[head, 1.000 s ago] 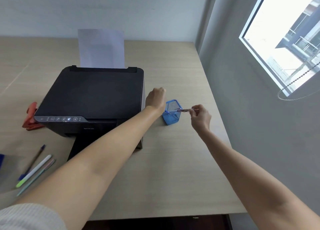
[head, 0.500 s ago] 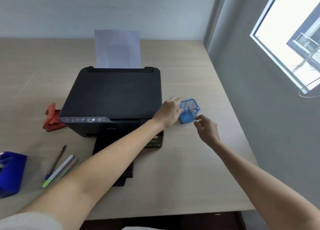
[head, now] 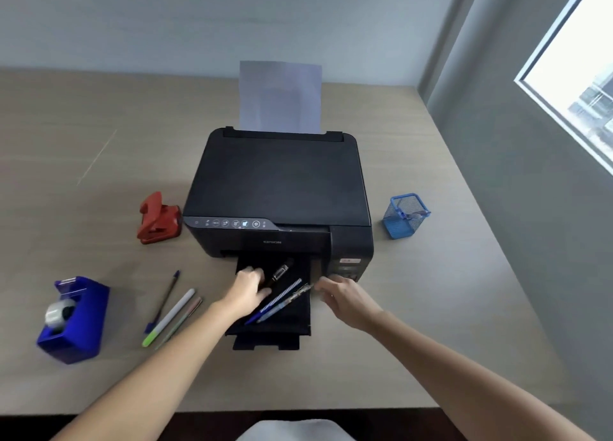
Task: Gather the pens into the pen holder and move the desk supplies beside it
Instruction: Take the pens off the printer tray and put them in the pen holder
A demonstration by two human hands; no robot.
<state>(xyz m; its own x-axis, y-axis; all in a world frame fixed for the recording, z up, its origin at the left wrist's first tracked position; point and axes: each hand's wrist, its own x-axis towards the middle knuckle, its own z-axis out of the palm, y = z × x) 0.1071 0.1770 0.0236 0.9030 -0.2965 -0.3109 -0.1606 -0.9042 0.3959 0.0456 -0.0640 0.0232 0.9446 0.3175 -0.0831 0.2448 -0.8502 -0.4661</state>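
At 9 o'clock: blue tape dispenser (head: pixel 73 321), three pens (head: pixel 170 311), red hole punch (head: pixel 159 218). Centre: printer (head: pixel 282 188); on its output tray (head: pixel 292 327) lie more pens (head: pixel 282 299). Left hand (head: pixel 247 289) rests there, fingers curled; its grasp cannot be determined. Right hand (head: pixel 345 296) hovers released. At 3 o'clock: mesh pen holder (head: pixel 404 216) containing one pen.
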